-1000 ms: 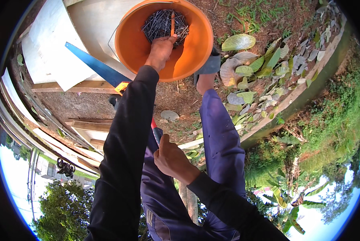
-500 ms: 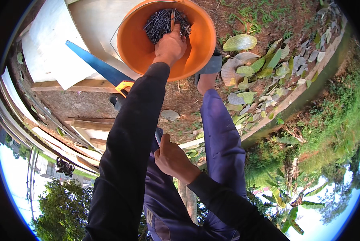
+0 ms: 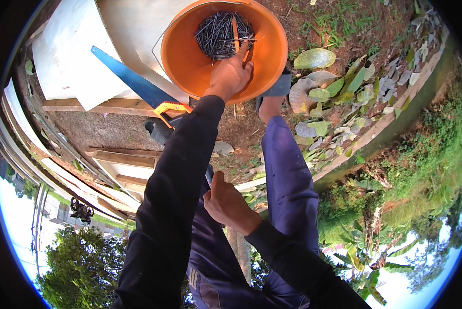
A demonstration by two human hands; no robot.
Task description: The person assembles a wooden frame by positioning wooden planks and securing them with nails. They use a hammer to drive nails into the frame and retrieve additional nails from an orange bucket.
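Note:
Inside an orange bucket (image 3: 272, 62), my left hand (image 3: 231, 74) reaches down to a heap of dark metal nails (image 3: 214, 36). Its index finger is stretched out to the nails and the thumb stands apart. A thin orange stick, much like a pencil, (image 3: 235, 26) lies among the nails by the fingertip. Below the bucket, in front of my legs, my right hand (image 3: 228, 203) is closed with the thumb up; what it grips, if anything, is hidden. A handsaw (image 3: 133, 77) with a blue blade and an orange-yellow handle lies left of the bucket.
Pale sheets (image 3: 71, 51) and a wooden beam (image 3: 102, 106) lie at the left, with a timber frame (image 3: 122, 159) nearer. Fallen leaves (image 3: 318, 95) cover soil right of the bucket, beside a long low edging (image 3: 390, 118). My foot (image 3: 271, 105) is against the bucket's side.
My left hand has drawn back slightly from the nails, and its thumb shows apart. The whole view has shifted, moving the bucket and saw a little right in the picture. My right hand stays closed.

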